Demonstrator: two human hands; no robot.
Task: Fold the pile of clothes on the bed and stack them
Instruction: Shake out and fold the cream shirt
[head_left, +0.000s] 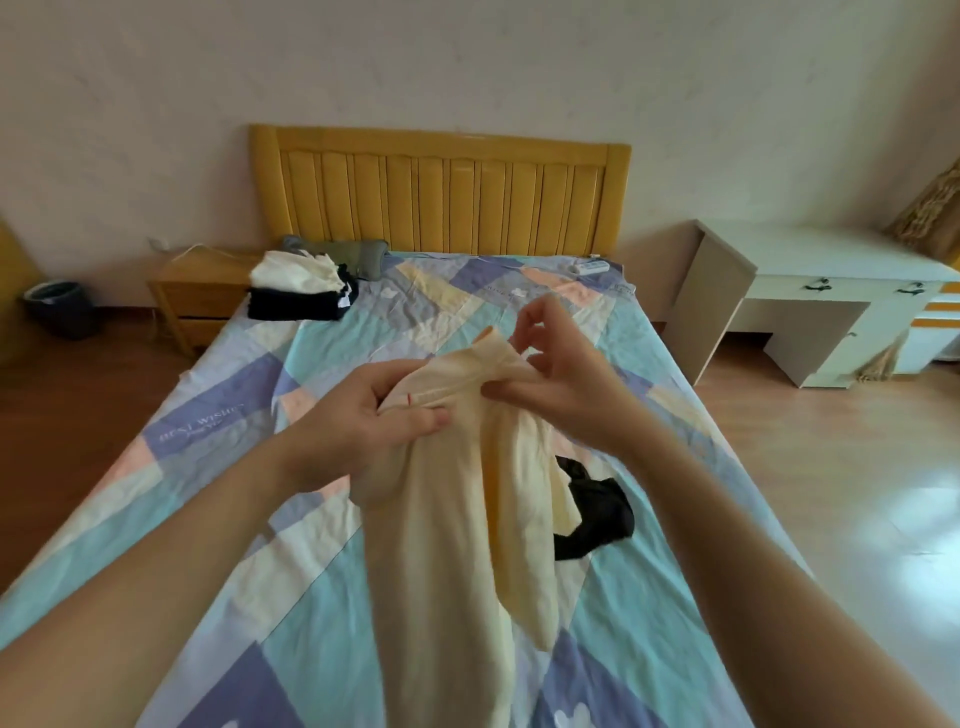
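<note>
**Cream garment held up over the bed by both hands**

My left hand (363, 421) has its fingers curled round the upper edge of the cream garment (457, 519), thumb lying across the front of the cloth. My right hand (550, 379) pinches the same edge just to the right, thumb and forefinger closed on a fold while the other fingers lift loosely above it. The two hands are near each other, with a short span of bunched cloth between them.

From that edge the garment hangs down toward me, over the middle of the bed (218, 519), and its lower part runs out of view at the near edge. It covers part of a black garment (597, 514) that lies crumpled on the sheet just right of it; only the black piece's right side shows.

At the far left corner of the bed sits a stack of folded clothes (304, 291), white pieces on top of dark ones, with a grey-green item (358, 257) behind it against the yellow headboard (441, 192). A white power strip (587, 267) lies at the far right of the mattress.

Beyond the bed, a wooden nightstand (202, 301) stands left, a dark bin (57, 306) farther left, and a white desk (810, 291) on the right.
</note>
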